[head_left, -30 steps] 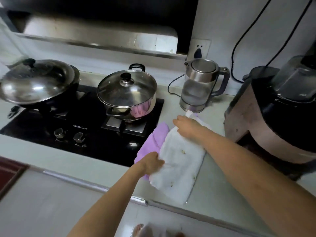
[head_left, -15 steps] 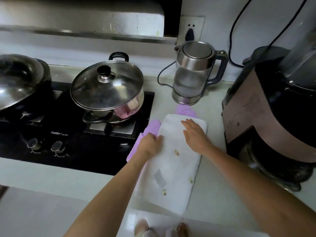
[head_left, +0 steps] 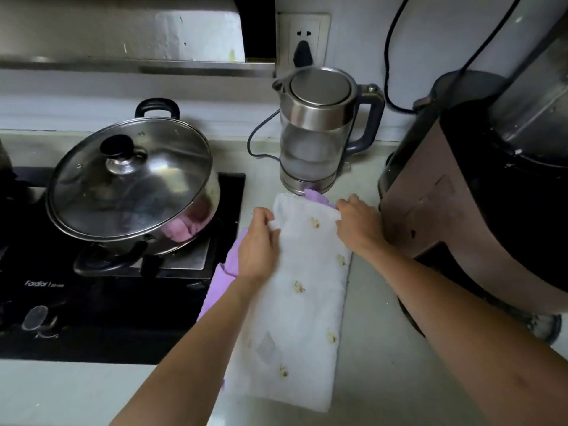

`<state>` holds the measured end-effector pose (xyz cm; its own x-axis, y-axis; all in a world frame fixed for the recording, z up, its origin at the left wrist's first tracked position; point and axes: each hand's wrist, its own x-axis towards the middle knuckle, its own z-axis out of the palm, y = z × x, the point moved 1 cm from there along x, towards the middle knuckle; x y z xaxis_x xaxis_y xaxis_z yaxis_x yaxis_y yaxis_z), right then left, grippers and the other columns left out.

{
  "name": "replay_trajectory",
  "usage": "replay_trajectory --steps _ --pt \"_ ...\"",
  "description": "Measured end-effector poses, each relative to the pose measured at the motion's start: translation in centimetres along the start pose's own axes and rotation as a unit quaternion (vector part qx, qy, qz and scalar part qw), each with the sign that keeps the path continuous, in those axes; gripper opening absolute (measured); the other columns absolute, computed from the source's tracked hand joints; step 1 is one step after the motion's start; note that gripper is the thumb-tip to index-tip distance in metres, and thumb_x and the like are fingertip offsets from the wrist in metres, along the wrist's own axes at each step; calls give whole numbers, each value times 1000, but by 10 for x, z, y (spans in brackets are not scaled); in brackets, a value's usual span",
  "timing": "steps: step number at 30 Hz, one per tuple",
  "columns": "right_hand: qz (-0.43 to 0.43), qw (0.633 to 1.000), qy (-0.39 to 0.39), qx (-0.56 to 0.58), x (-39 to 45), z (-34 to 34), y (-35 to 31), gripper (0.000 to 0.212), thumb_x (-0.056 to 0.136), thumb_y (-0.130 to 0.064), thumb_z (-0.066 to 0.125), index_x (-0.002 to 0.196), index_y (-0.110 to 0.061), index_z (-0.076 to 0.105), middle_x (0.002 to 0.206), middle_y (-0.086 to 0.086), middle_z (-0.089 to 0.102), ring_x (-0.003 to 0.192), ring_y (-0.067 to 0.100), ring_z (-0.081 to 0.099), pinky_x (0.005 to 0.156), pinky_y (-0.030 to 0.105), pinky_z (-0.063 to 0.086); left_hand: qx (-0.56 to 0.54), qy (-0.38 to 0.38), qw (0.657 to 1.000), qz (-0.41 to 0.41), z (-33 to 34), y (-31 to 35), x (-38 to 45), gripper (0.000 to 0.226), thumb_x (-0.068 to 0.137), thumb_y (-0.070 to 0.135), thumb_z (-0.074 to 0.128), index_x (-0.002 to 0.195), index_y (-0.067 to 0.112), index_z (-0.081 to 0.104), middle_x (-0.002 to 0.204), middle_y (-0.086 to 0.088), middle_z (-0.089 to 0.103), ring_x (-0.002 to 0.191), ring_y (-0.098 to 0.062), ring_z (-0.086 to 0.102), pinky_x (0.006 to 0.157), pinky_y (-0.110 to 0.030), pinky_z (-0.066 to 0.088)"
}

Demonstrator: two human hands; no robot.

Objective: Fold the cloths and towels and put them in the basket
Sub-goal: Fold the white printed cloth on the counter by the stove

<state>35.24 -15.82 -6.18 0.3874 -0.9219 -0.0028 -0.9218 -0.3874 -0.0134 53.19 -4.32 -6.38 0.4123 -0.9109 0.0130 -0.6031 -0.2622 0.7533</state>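
Observation:
A white towel [head_left: 295, 305] with small yellow prints lies folded lengthwise on the pale counter [head_left: 387, 348], between the stove and a large appliance. Under it lies a purple cloth [head_left: 219, 284], showing at the left side and at the far end by the kettle. My left hand [head_left: 259, 244] pinches the towel's far left corner. My right hand [head_left: 358, 224] grips the far right corner. Both far corners are lifted slightly off the counter. No basket is in view.
A lidded steel pot [head_left: 132, 182] stands on the black gas stove [head_left: 92, 302] to the left. A glass kettle [head_left: 316, 133] stands just behind the towel. A big pink and black appliance [head_left: 479, 204] crowds the right side. The counter's front edge is near me.
Both hands have slid up the towel to its far end. They lay flat on the cloth before; now their fingers hold the two far corners.

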Motion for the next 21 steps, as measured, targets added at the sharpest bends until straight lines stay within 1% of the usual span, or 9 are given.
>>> replay_trajectory --steps 2,4,8,10,13,15,17,19,21 --pt "-15 998 65 5 -5 1 -11 22 84 -13 48 105 -16 55 103 8 54 94 31 56 78 42 48 -33 1 998 -55 4 -5 5 27 85 3 45 108 16 38 92 -5 55 81 -32 53 67 -36 39" --pt "-16 993 85 76 -22 12 -26 33 86 -16 53 119 -11 55 122 14 54 111 36 52 91 44 42 -50 -27 994 -98 6 -12 3 36 89 7 47 123 15 36 109 -14 57 92 -34 57 77 -38 45" --pt "-67 975 67 199 -90 41 -58 53 95 -39 35 140 -12 44 152 12 33 141 28 28 114 41 21 -53 -48 995 -66 2 -17 -27 64 91 27 60 143 15 26 135 -8 43 121 -24 46 101 -41 40" --pt "-88 980 34 178 -112 53 -62 57 97 -44 26 146 -18 34 157 6 21 145 22 18 117 35 7 3 -65 997 -36 -2 -16 -47 68 90 32 61 146 20 24 142 -2 34 124 -20 43 95 -40 44" --pt "-99 986 -33 128 -112 62 -60 63 95 -51 11 151 -24 16 159 0 3 147 17 3 117 32 -5 111 -106 988 -10 -4 -23 -69 65 92 36 55 148 24 22 141 -1 31 116 -26 50 73 -38 46" --pt "-111 985 -68 109 -103 61 -61 70 89 -57 0 152 -26 6 159 -1 -4 147 16 -4 117 33 -8 121 -100 988 -11 -8 -27 -76 59 94 33 52 146 22 26 140 -2 32 114 -29 51 71 -38 47" --pt "-107 983 -88 121 -103 54 -64 76 85 -59 -5 152 -25 5 160 1 -6 147 17 -5 117 34 -6 80 -86 993 -25 -12 -29 -82 61 93 29 55 146 18 26 140 -5 34 119 -27 47 80 -42 49" --pt "-88 977 -74 178 -115 44 -68 73 90 -58 7 152 -20 14 160 6 1 148 20 0 118 33 -2 20 -65 995 -67 -18 -29 -95 69 91 28 60 146 12 23 141 -11 35 122 -26 44 93 -39 45" --pt "-82 966 -43 240 -141 35 -72 68 93 -53 18 150 -16 23 159 9 10 147 20 6 118 30 3 -17 -57 993 -107 -26 -31 -115 73 88 32 63 146 12 22 137 -12 40 119 -27 48 98 -37 42"
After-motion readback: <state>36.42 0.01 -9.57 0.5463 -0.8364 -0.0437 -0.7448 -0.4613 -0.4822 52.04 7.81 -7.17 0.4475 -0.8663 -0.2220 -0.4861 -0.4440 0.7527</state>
